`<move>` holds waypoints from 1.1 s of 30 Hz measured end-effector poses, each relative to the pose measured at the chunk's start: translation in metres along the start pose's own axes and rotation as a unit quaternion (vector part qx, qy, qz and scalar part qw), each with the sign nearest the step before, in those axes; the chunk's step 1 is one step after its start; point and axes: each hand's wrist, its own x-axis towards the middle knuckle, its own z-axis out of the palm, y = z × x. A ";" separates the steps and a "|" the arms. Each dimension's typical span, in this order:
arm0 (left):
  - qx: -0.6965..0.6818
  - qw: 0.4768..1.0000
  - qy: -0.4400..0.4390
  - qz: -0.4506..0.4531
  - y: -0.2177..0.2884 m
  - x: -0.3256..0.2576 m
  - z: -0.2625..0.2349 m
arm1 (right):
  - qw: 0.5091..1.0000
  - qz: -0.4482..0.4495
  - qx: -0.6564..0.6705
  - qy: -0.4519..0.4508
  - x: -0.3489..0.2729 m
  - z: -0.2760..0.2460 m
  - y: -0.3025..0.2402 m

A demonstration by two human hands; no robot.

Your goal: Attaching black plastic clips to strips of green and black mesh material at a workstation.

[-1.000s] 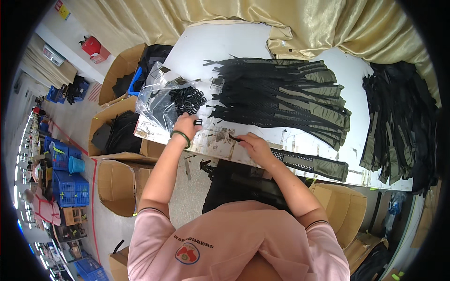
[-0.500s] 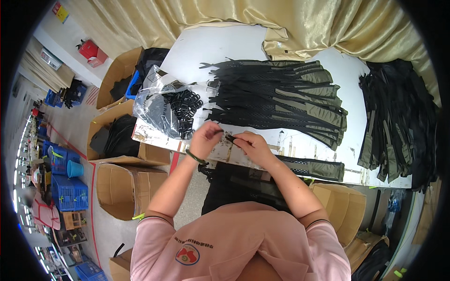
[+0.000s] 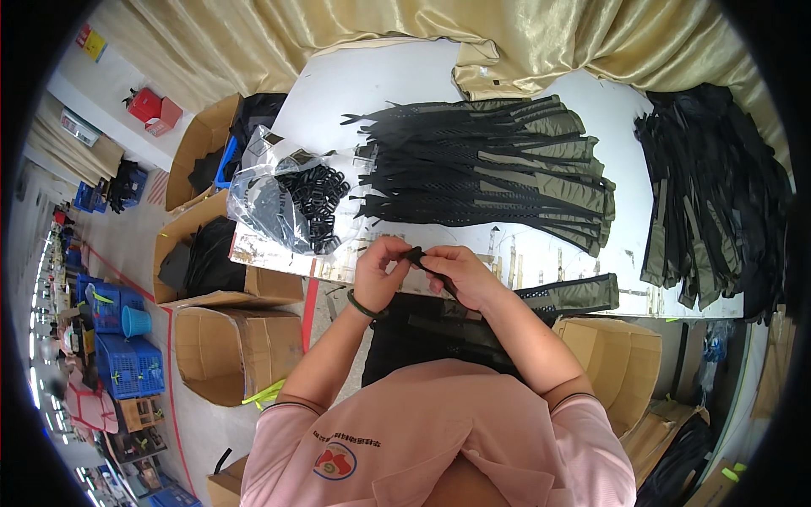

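My left hand (image 3: pixel 380 275) and my right hand (image 3: pixel 463 272) meet just off the near edge of the table. Between their fingertips is the narrow end of a black strap (image 3: pixel 415 255); any small part on it is too small to make out. Both hands are closed in a pinch on this end. From under my right hand the strap runs rightward to a wide black mesh and olive-green padded section (image 3: pixel 583 295) lying along the table edge. To the left of my hands sits a clear plastic bag (image 3: pixel 269 209) with many black plastic buckles (image 3: pixel 317 203) spilling from it.
A row of similar black and olive straps (image 3: pixel 481 169) covers the middle of the white table (image 3: pixel 372 72). Another pile of straps (image 3: pixel 710 194) hangs at the right. Cardboard boxes (image 3: pixel 211 355) stand on the left, one more box (image 3: pixel 612 355) at the right. Black fabric (image 3: pixel 422 338) lies before my body.
My hands have come together and slightly nearer to my body. The strap's padded section has lifted at its right end and shifted. The view has moved a little.
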 end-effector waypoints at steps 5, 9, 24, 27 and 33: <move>0.032 0.999 -0.008 0.035 0.003 -0.004 0.001 | 0.997 -0.047 -0.057 0.022 -0.003 0.004 0.002; 0.056 0.997 0.013 0.060 0.004 -0.007 0.006 | 0.953 -0.164 -0.230 0.110 -0.007 0.011 0.004; 0.154 0.980 0.061 0.113 0.019 -0.012 0.019 | 0.937 -0.177 -0.277 0.115 -0.015 0.016 0.000; 0.192 0.971 0.059 0.127 0.025 -0.012 0.019 | 0.949 -0.164 -0.240 0.120 -0.014 0.016 0.002; 0.222 0.963 0.050 0.146 0.032 -0.008 0.018 | 0.997 -0.057 0.040 0.027 -0.015 0.010 0.001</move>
